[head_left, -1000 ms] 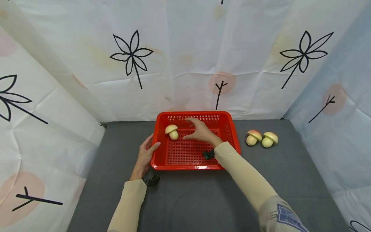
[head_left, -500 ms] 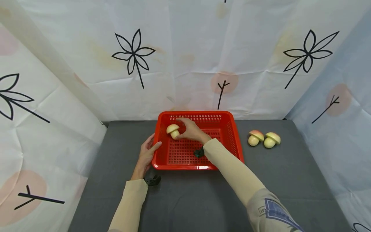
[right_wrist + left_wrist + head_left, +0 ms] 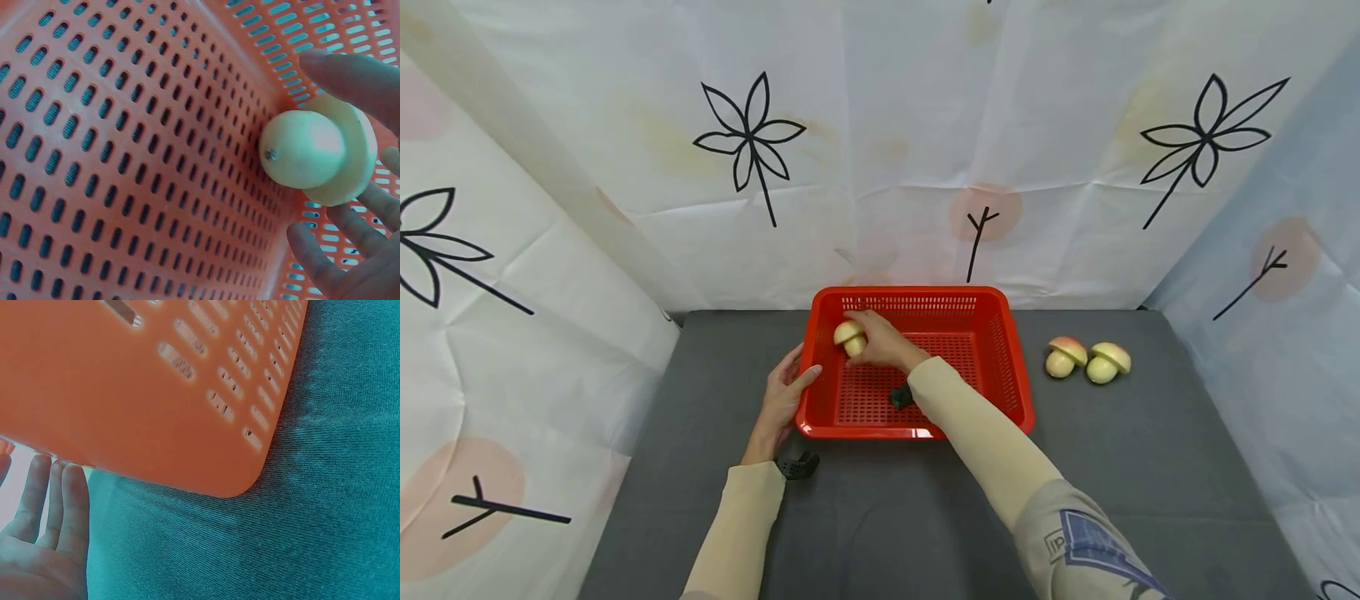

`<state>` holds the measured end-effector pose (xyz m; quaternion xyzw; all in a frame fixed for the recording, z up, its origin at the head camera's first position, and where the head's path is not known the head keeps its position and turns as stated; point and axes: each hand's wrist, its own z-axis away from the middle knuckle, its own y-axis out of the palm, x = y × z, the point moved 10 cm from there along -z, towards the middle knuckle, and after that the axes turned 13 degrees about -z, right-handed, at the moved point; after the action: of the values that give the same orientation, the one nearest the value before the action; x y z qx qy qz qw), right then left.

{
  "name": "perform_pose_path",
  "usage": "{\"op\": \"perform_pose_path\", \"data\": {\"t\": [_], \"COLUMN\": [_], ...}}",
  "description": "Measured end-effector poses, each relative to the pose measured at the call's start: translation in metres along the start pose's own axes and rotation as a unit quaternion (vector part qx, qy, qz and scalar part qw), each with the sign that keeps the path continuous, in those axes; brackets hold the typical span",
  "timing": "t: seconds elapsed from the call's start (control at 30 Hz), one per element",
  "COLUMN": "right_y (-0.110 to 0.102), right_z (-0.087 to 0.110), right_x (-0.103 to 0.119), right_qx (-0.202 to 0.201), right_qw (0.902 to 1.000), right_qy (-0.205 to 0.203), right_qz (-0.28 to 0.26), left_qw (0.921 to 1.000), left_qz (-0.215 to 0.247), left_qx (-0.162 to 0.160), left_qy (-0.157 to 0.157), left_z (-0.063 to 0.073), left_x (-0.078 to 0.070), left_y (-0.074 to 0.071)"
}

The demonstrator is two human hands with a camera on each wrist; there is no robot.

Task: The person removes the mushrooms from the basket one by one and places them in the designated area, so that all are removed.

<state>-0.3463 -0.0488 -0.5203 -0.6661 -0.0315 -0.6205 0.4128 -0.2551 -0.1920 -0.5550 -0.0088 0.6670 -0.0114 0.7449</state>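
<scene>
A red plastic basket (image 3: 925, 432) with slotted walls stands on the table. At its left side is my left hand (image 3: 781, 404), thumb over the rim and straight fingers (image 3: 75, 500) against the outside, holding the edge. Inside, near the left wall, lies a pale yellow toy mushroom (image 3: 850, 335). Around it reaches my right hand (image 3: 883, 343). In the right wrist view the mushroom (image 3: 303, 150) shows its round stem toward the camera. My right thumb (image 3: 353, 78) is on one side of the cap and the spread fingers (image 3: 362, 231) on the other; firm contact is unclear.
Two more toy mushrooms lie on the table right of the basket: one red-capped mushroom (image 3: 1065, 357) and one yellow-green mushroom (image 3: 1108, 362). A grey cloth (image 3: 880, 517) covers the table. Patterned white curtains (image 3: 887, 167) hang behind and at both sides.
My right hand has moved left inside the basket, from the middle to around the mushroom. My left hand stays at the basket's left edge. The mushrooms have not visibly moved.
</scene>
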Motion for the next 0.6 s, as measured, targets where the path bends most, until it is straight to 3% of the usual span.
{"op": "perform_pose_path", "data": {"t": [0.27,0.6], "right_y": [0.008,0.019], "right_z": [0.004,0.008], "right_x": [-0.001,-0.01], "right_qx": [0.0,0.017], "right_qw": [0.9999,0.9997], "right_qy": [0.012,0.017], "right_qz": [-0.009,0.004], "left_qw": [0.9999,0.9998], "left_qz": [0.008,-0.009], "left_qx": [0.012,0.017], "left_qy": [-0.008,-0.006], "left_z": [-0.001,0.013], "left_x": [-0.001,-0.027], "left_y": [0.002,0.009]}}
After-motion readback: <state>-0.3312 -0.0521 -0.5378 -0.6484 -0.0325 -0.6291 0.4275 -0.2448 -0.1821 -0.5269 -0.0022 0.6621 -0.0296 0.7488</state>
